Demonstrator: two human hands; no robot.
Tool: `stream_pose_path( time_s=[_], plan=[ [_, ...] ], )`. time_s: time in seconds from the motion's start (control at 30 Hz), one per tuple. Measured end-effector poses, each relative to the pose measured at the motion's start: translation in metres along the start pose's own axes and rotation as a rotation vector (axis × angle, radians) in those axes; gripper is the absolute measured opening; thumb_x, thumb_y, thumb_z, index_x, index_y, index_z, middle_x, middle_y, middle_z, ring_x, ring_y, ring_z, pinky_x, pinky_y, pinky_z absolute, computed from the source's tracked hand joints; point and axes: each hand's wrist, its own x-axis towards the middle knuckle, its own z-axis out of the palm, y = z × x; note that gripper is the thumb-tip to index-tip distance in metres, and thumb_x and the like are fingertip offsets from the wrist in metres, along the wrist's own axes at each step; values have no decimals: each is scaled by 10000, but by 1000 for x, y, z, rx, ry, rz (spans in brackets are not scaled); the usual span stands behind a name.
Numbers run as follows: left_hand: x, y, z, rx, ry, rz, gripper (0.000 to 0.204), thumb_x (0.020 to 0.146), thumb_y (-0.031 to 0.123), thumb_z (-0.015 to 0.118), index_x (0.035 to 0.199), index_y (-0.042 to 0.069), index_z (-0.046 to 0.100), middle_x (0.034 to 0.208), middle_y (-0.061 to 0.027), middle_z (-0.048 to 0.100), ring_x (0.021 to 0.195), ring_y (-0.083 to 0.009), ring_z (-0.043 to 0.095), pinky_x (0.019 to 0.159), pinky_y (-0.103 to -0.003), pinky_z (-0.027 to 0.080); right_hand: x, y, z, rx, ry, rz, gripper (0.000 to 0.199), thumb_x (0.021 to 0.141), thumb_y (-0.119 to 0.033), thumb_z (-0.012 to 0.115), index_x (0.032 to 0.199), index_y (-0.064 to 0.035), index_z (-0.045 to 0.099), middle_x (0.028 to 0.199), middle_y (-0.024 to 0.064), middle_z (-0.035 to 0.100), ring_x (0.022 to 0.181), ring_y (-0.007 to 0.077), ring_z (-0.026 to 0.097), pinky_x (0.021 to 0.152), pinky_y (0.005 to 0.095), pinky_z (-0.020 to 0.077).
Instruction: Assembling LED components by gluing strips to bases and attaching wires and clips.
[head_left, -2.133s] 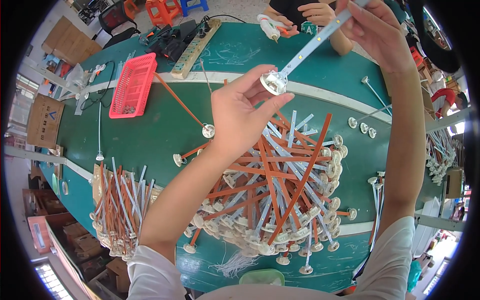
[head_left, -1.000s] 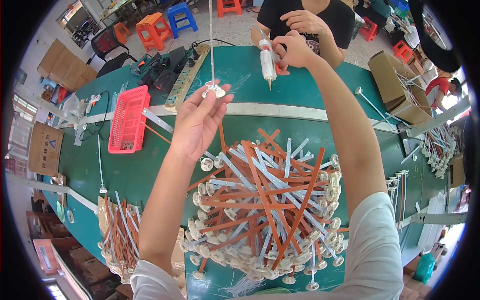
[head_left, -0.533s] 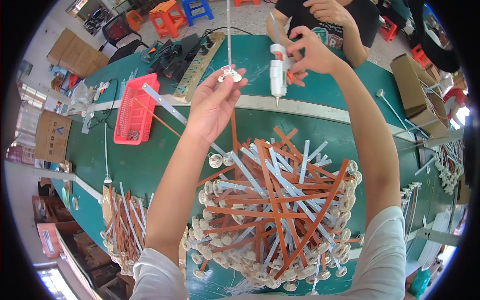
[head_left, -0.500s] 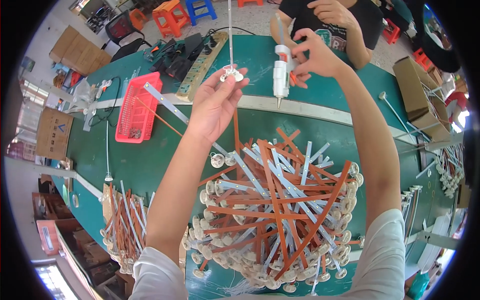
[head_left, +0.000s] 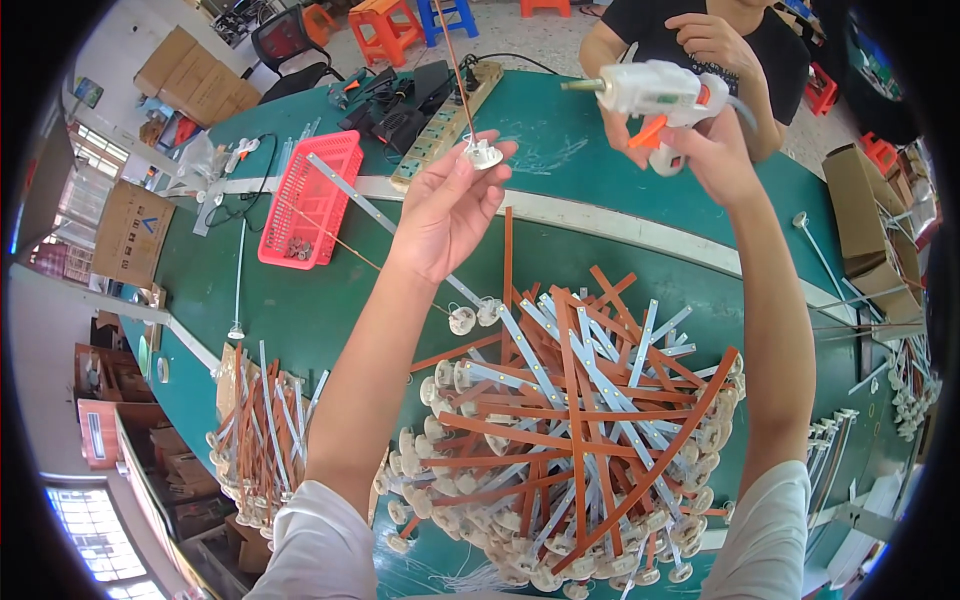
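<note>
A green table (head_left: 300,320) fills most of the frame, crossed by a pale stripe. At centre and lower right lies a big heap of strips (head_left: 570,440), orange and white, each with a round white cap; a smaller bundle (head_left: 262,440) sits at lower left. The left hand (head_left: 450,205), its grip pinching, holds a thin strip's white cap (head_left: 484,152) at upper centre. The right hand (head_left: 695,145) is closed around a white glue gun (head_left: 655,92) (nozzle pointing left) at upper right. A red basket (head_left: 310,195) and power strip (head_left: 445,125) lie further back; cardboard boxes (head_left: 190,70) and orange stools (head_left: 385,25) stand on the floor beyond.
</note>
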Motion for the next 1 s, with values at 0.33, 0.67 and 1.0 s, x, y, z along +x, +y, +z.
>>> stream_pose_path(
  time_s=[0.33, 0.67, 1.0],
  plan=[
    [-4, -6, -8, -33, -133, -48, 551, 910, 158, 652, 1351, -65, 410, 1206, -182, 579, 931, -186, 600, 816, -282, 554, -30, -20, 38, 300, 86, 478, 269, 900, -176, 643, 1098, 2, 605, 971, 90, 644, 706, 151, 578, 601, 274, 475],
    [6, -12, -26, 12, -208, -130, 550, 922, 205, 639, 1358, -47, 418, 1127, -153, 619, 875, -162, 561, 796, -274, 514, -49, -25, 51, 91, -311, 383, 377, 876, -152, 633, 1214, 9, 585, 1071, 109, 672, 769, 142, 634, 544, 258, 455],
    [31, -30, -69, 155, -129, -308, 409, 941, 199, 614, 1259, -33, 505, 1123, -175, 623, 886, -152, 565, 838, -282, 490, -53, 42, 45, -7, -182, 539, 212, 835, -223, 672, 921, -32, 644, 650, 37, 593, 547, 97, 520, 541, 257, 379]
  ],
)
